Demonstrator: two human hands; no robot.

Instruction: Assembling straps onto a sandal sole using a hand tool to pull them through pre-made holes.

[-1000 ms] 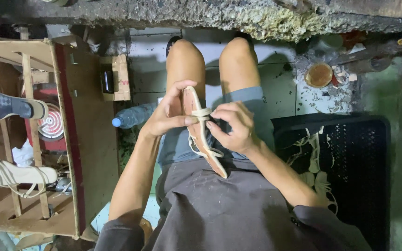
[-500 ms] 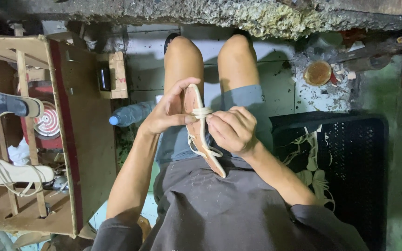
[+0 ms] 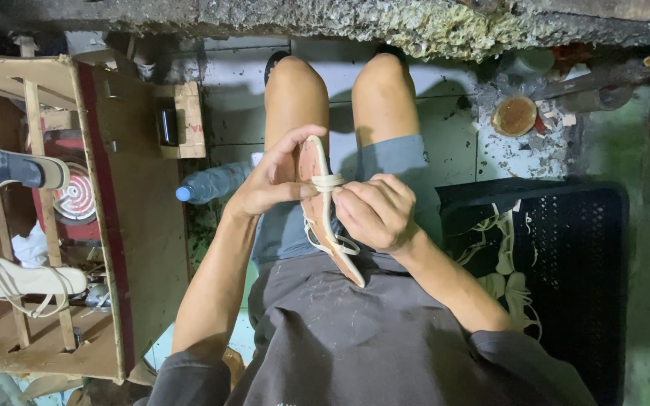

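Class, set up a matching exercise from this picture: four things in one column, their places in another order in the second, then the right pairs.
Things:
1. sandal
2. water bottle
3. black crate
4. dark shoe

Places:
A. on the wooden rack at far left
B. on the floor beside the person's right arm
C. held in both hands over the lap
D. lying on the floor by the left knee

Pairs: 1-C, 2-D, 3-B, 4-A

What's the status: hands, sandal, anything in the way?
Left hand grips sandal at its front. Right hand pinches the strap. Sandal tilted over the lap. Nothing in the way.
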